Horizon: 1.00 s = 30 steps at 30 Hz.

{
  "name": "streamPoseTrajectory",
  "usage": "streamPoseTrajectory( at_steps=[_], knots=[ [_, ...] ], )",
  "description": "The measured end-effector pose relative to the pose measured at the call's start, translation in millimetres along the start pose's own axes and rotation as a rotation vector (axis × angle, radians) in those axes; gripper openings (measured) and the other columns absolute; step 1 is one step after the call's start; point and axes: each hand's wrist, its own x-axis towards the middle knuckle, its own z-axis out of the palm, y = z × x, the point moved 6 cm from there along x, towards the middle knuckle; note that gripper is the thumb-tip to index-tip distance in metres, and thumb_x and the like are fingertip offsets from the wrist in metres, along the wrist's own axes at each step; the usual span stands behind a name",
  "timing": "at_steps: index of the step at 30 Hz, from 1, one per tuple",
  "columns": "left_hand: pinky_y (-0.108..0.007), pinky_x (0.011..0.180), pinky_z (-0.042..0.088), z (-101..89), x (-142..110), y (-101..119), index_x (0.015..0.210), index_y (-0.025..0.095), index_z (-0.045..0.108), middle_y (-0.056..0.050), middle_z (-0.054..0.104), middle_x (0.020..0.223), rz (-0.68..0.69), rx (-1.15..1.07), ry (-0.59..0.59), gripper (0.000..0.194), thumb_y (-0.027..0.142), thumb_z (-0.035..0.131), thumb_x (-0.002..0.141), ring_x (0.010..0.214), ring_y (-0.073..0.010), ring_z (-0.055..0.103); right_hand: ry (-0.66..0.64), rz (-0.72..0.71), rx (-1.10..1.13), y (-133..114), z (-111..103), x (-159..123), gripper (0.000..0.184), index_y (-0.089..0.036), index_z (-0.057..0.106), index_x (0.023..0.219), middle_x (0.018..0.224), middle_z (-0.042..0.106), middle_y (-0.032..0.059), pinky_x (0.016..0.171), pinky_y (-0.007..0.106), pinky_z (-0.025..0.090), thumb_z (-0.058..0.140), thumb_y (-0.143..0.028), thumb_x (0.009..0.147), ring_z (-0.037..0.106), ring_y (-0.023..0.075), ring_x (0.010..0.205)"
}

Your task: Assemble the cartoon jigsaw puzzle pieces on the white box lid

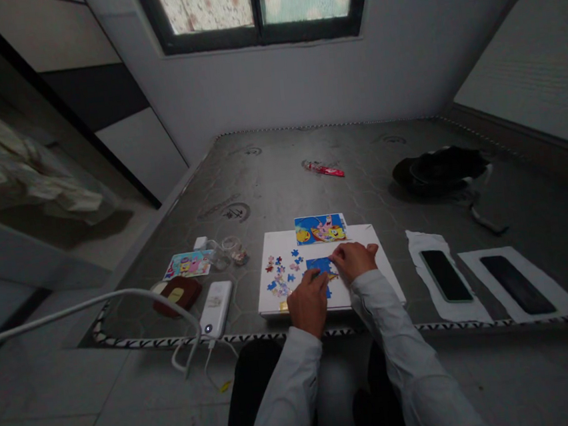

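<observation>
The left hand [309, 304] and right hand [355, 260] are working at the blue puzzle [319, 264], which is lying about midway between the white board's [386, 283] side edges. Whether either grip is pinching anything (the fingertips are showing too small), I cannot tell; careful joining is probably meaning steadying it while pressing straight down.
</observation>
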Motion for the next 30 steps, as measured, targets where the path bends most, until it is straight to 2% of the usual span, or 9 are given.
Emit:
streamPoseTrajectory(
  at_steps=[2, 5, 9, 12, 16, 20, 24, 26, 30],
  knots=[
    [-0.026, 0.06, 0.048, -0.1, 0, 0, 0.111, 0.033, 0.072, -0.002, 0.067, 0.12, -0.001, 0.004, 0.004, 0.028, 0.035, 0.048, 0.096, 0.082, -0.0152, 0.067, 0.028, -0.007, 0.009, 1, -5, -1, 0.019, -0.024, 0.072, 0.076, 0.081, 0.072, 0.0007, 0.083, 0.039, 0.02, 0.06, -0.035, 0.086, 0.059, 0.0203, 0.09],
    [-0.026, 0.061, 0.049, 0.1, 0, -1, 0.11, 0.034, 0.072, -0.001, 0.068, 0.12, -0.003, 0.001, 0.007, 0.027, 0.034, 0.049, 0.096, 0.082, -0.0152, 0.067, 0.127, 0.046, 0.037, 9, -26, -5, 0.026, -0.024, 0.073, 0.084, 0.086, 0.073, 0.0025, 0.083, 0.04, 0.019, 0.053, -0.039, 0.089, 0.059, 0.0215, 0.09],
    [-0.025, 0.063, 0.05, 0.4, -1, -1, 0.11, 0.033, 0.072, -0.001, 0.068, 0.12, 0.004, -0.015, 0.008, 0.026, 0.033, 0.051, 0.095, 0.085, -0.0154, 0.068, 0.25, 0.183, 0.054, 39, -58, -11, 0.033, -0.024, 0.074, 0.089, 0.086, 0.073, 0.0039, 0.082, 0.04, 0.019, 0.05, -0.048, 0.087, 0.058, 0.0223, 0.086],
    [-0.025, 0.064, 0.051, 0.2, -1, -1, 0.11, 0.033, 0.072, -0.001, 0.069, 0.12, 0.006, -0.021, 0.008, 0.026, 0.032, 0.051, 0.095, 0.085, -0.0151, 0.068, 0.29, 0.271, 0.05, 66, -70, -16, 0.037, -0.025, 0.074, 0.091, 0.086, 0.072, 0.005, 0.082, 0.041, 0.02, 0.049, -0.051, 0.086, 0.056, 0.0222, 0.082],
    [-0.026, 0.07, 0.053, -0.9, -1, 0, 0.111, 0.031, 0.072, -0.002, 0.069, 0.12, 0.021, -0.031, 0.015, 0.027, 0.031, 0.05, 0.096, 0.089, -0.0157, 0.068, 0.237, 0.304, 0.043, 86, -64, -20, 0.037, -0.024, 0.074, 0.089, 0.084, 0.072, 0.0066, 0.08, 0.041, 0.023, 0.051, -0.053, 0.083, 0.057, 0.0228, 0.079],
    [-0.029, 0.077, 0.055, -2.6, -4, 1, 0.113, 0.029, 0.071, -0.004, 0.068, 0.121, 0.047, -0.052, 0.037, 0.027, 0.03, 0.051, 0.095, 0.095, -0.0175, 0.068, 0.233, 0.266, 0.037, 84, -58, -29, 0.033, -0.025, 0.074, 0.087, 0.084, 0.072, 0.0055, 0.078, 0.039, 0.024, 0.051, -0.048, 0.084, 0.059, 0.0223, 0.08],
    [-0.029, 0.081, 0.054, -5.3, -10, 3, 0.12, 0.026, 0.066, -0.005, 0.069, 0.12, 0.056, -0.058, 0.057, 0.029, 0.03, 0.049, 0.096, 0.099, -0.0183, 0.067, 0.177, 0.233, 0.016, 81, -47, -39, 0.033, -0.025, 0.074, 0.09, 0.089, 0.073, 0.0053, 0.08, 0.04, 0.022, 0.05, -0.048, 0.085, 0.058, 0.0237, 0.085],
    [-0.028, 0.083, 0.053, -7.7, -13, 4, 0.119, 0.026, 0.065, -0.004, 0.069, 0.119, 0.065, -0.063, 0.07, 0.029, 0.03, 0.046, 0.097, 0.1, -0.0176, 0.067, 0.197, 0.183, 0.038, 81, -42, -46, 0.032, -0.025, 0.073, 0.089, 0.091, 0.072, 0.0043, 0.08, 0.039, 0.021, 0.049, -0.046, 0.085, 0.057, 0.0231, 0.086],
    [-0.027, 0.084, 0.053, -11.6, -24, 6, 0.114, 0.027, 0.068, -0.004, 0.07, 0.116, 0.099, -0.064, 0.079, 0.027, 0.029, 0.046, 0.097, 0.099, -0.0162, 0.067, 0.344, 0.072, 0.081, 80, -31, -69, 0.033, -0.024, 0.071, 0.093, 0.095, 0.071, 0.0046, 0.08, 0.037, 0.023, 0.045, -0.044, 0.089, 0.057, 0.0216, 0.089]
  ],
)
